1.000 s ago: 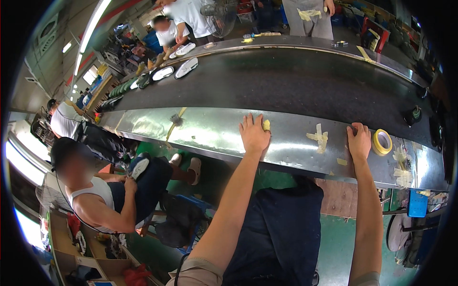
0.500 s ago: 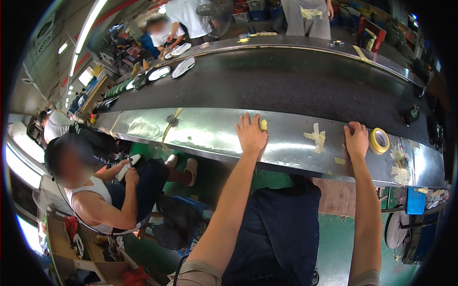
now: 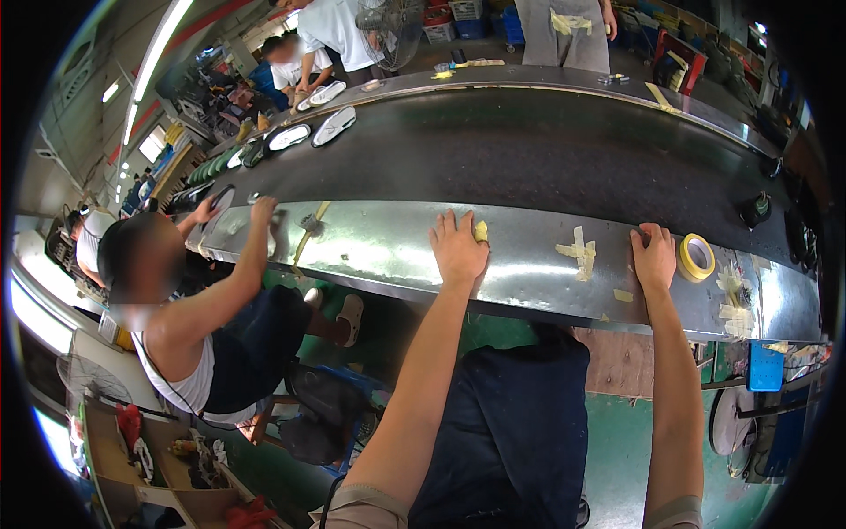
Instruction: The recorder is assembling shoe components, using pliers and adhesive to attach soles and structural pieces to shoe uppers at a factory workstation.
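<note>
My left hand (image 3: 460, 250) lies palm down on the shiny metal ledge (image 3: 388, 234), fingers stretched out. Close by its thumb side is a small yellow piece (image 3: 480, 231), partly covered by the hand; I cannot tell if it is tape or sponge. Further right, my right hand (image 3: 656, 261) rests on the same ledge with its fingers curled in. A small dark thing (image 3: 644, 236) shows at its fingertips, too hidden to name. Just right of that hand sits a roll of yellow tape (image 3: 696, 257), apart from it.
Beyond the ledge runs a dark conveyor belt (image 3: 493, 145) with white-soled shoes (image 3: 334, 126) at far left. Tape strips (image 3: 579, 253) stick to the ledge between my hands. A seated co-worker (image 3: 176, 344) reaches over the ledge at left. A dark bottle-like object (image 3: 756, 212) stands far right.
The co-worker at left has raised both arms from the lap to the ledge and belt, with a shoe now by one hand. My hands stay nearly in place.
</note>
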A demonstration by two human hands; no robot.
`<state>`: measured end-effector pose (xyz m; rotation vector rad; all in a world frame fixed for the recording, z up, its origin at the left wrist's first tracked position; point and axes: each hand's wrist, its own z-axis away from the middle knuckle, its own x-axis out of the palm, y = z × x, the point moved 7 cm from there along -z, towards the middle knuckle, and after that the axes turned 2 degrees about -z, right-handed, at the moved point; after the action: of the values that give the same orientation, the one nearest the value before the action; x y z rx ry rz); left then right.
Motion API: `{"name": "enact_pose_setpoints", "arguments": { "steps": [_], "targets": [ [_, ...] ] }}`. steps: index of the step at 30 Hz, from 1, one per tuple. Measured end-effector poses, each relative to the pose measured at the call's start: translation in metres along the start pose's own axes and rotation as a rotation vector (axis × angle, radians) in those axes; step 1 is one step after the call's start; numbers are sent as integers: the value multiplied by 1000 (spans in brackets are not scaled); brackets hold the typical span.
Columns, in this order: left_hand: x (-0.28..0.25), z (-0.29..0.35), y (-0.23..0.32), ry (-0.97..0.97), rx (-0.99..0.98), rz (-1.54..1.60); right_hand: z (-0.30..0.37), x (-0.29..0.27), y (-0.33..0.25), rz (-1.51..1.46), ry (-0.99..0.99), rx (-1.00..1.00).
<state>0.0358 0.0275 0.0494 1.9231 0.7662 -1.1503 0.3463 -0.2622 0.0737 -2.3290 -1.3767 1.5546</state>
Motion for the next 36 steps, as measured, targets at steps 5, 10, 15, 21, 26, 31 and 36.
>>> {"name": "enact_pose_setpoints", "arguments": {
  "steps": [5,10,15,21,26,31,36],
  "targets": [
    [-1,0,-4,32,3,2,-2,7,-2,23,-41,-7],
    [2,0,12,11,7,25,-5,4,-21,291,-40,-233],
    [-7,4,-9,6,-44,-25,103,-22,-219,-509,-471,-454],
    [1,1,12,8,-4,32,243,-128,-352,-1174,-788,-983],
    [-4,-3,6,26,-18,15,264,-169,-376,-1329,-1086,-1149],
    [-1,1,2,32,-11,21,295,-221,-409,-1570,-1265,-1202],
    [-4,3,-1,16,-23,14,297,-212,-415,-1654,-1341,-1082]
  ]
}}
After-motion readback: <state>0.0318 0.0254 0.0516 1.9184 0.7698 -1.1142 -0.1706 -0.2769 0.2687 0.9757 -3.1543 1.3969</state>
